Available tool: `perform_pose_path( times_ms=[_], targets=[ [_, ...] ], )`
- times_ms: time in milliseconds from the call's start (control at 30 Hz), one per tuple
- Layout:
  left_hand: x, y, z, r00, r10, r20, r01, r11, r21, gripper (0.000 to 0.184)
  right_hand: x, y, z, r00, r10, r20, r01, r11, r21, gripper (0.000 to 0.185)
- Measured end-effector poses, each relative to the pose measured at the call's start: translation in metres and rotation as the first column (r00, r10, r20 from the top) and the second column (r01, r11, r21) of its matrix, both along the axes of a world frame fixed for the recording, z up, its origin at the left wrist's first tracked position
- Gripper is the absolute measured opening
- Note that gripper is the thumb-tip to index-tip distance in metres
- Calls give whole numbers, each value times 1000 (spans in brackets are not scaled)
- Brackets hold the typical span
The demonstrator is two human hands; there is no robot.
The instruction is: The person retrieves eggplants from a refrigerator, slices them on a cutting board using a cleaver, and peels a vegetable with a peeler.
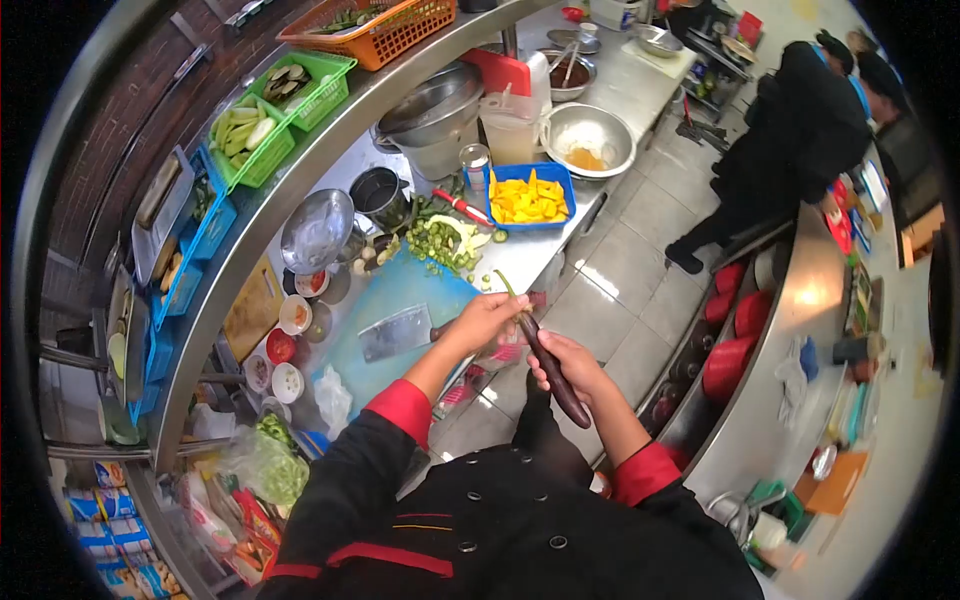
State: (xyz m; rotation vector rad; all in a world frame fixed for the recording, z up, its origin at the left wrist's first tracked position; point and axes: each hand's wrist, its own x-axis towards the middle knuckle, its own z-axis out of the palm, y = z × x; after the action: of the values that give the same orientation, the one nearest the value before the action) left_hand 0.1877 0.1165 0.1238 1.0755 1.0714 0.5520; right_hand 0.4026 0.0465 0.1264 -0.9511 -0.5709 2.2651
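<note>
A long dark purple eggplant (556, 378) with a curved green stem is held in front of my body, over the floor. My left hand (484, 322) pinches it at the stem end. Around its middle, my right hand (573, 366) has its fingers wrapped. On the blue cutting board (385, 285) lies a cleaver (395, 333), its handle partly behind my left wrist. Chopped green vegetables (440, 242) are heaped at the board's far edge. Beyond them, a blue tray (571, 205) holds cut yellow pieces.
Small bowls (288, 382) stand left of the board. A steel bowl (620, 140) and a pot (440, 150) are further back. An overhead shelf (215, 300) carries green baskets (262, 160). Another person (800, 120) in dark clothes stands at the right counter (790, 330).
</note>
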Motion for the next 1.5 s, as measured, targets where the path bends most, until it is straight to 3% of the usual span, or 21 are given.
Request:
perform_pose_path(
  times_ms=[67, 200, 300, 433, 467, 567, 633, 733, 767, 833, 933, 1000, 1067, 1133, 1167, 1200, 1267, 1300, 1400, 1467, 1500],
  targets=[
    [11, 25, 1, 998, 60, -13, -60, 998, -1, 39, 14, 36, -12, 992, 70, 102, -81, 990, 111, 40],
    [32, 63, 2, 939, 254, 233, -202, 953, -226, 41, 49, 99, -8, 932, 152, 329, -274, 889, 366, 38],
    [42, 82, -6, 858, 343, 383, -173, 894, -413, 38, 69, 140, 11, 880, 195, 433, -410, 773, 484, 42],
    [32, 108, -8, 839, 484, 247, -385, 850, -360, 42, 86, 190, 25, 865, 204, 459, -461, 685, 564, 46],
    [16, 120, -14, 834, 537, 128, -469, 812, -348, 42, 89, 203, 32, 842, 209, 497, -501, 642, 581, 46],
    [-41, 145, -38, 795, 603, -68, -600, 765, -234, 53, 88, 225, 22, 852, 257, 455, -486, 712, 508, 46],
    [-51, 149, -22, 608, 727, -319, -764, 645, 13, 74, 77, 234, 14, 877, 237, 417, -431, 771, 469, 46],
    [-50, 134, 3, 632, 666, -396, -699, 711, 81, 93, 54, 242, 11, 905, 191, 380, -336, 869, 364, 45],
    [-47, 123, 4, 724, 600, -341, -619, 783, 63, 93, 40, 243, -5, 953, 153, 261, -250, 883, 397, 45],
    [-33, 97, 0, 871, 452, -191, -456, 890, 25, 88, 9, 242, -33, 960, 99, 260, -213, 862, 460, 43],
    [5, 57, 16, 892, 444, -83, -451, 887, -96, 77, -41, 232, -21, 963, 175, 206, -260, 809, 527, 40],
    [-4, 26, -12, 782, 616, 100, -596, 785, -172, 66, -66, 226, -3, 909, 351, 226, -417, 735, 535, 38],
    [-17, -8, 14, 670, 739, -72, -741, 660, -123, 43, -98, 216, -29, 851, 424, 310, -525, 678, 515, 38],
    [-36, -53, 16, 528, 783, -330, -822, 568, 32, 40, -119, 200, -44, 780, 397, 484, -624, 427, 655, 40],
    [-45, -78, 13, 497, 803, -329, -843, 537, 36, 40, -122, 194, -32, 678, 464, 569, -720, 265, 642, 35],
    [-54, -104, 5, 424, 807, -411, -865, 495, 81, 40, -129, 184, -40, 663, 487, 569, -728, 238, 643, 35],
    [-65, -149, -9, 319, 813, -487, -895, 428, 128, 42, -141, 159, -82, 581, 268, 768, -729, -247, 638, 34],
    [-69, -168, -16, 279, 800, -531, -888, 426, 174, 44, -147, 148, -98, 632, 209, 746, -672, -332, 662, 38],
    [-72, -206, -25, 229, 802, -552, -889, 403, 217, 45, -165, 135, -119, 596, 119, 794, -696, -418, 585, 41],
    [-71, -212, -12, 167, 705, -690, -895, 402, 194, 43, -180, 137, -118, 552, 116, 826, -717, -440, 541, 46],
    [-80, -227, -37, 146, 720, -678, -839, 453, 301, 44, -185, 142, -117, 497, 113, 861, -745, -454, 489, 52]
  ],
)
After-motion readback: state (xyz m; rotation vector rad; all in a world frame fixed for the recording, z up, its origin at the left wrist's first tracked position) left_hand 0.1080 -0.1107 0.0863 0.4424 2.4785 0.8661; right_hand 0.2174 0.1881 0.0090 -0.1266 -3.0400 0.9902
